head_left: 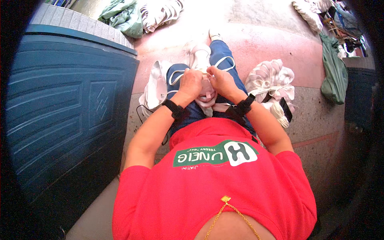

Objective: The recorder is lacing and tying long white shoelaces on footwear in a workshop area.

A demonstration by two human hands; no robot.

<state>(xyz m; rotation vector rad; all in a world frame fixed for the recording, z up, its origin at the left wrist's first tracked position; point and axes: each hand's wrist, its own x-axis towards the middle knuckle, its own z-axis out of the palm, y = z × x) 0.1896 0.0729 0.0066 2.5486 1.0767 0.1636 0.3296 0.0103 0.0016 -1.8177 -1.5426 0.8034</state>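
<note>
Across my lap lies a white and pale pink shoe upper [201, 59], with a white shoelace [171, 77] looping out to either side of it over my blue trousers. My left hand [191, 83] is closed at the upper's middle, its fingers curled on the lace. Right beside it, my right hand [223, 83] pinches the lace between thumb and fingers. The fingertips nearly meet, and the exact spot they grip is partly hidden. Both wrists wear black straps.
Stacked pale shoe uppers lie by my left leg [157, 86] and a bundle of uppers [270, 78] by my right. A blue panelled door [68, 96] stands close on the left. Green sacks [334, 70] and further bundles [160, 16] are beyond.
</note>
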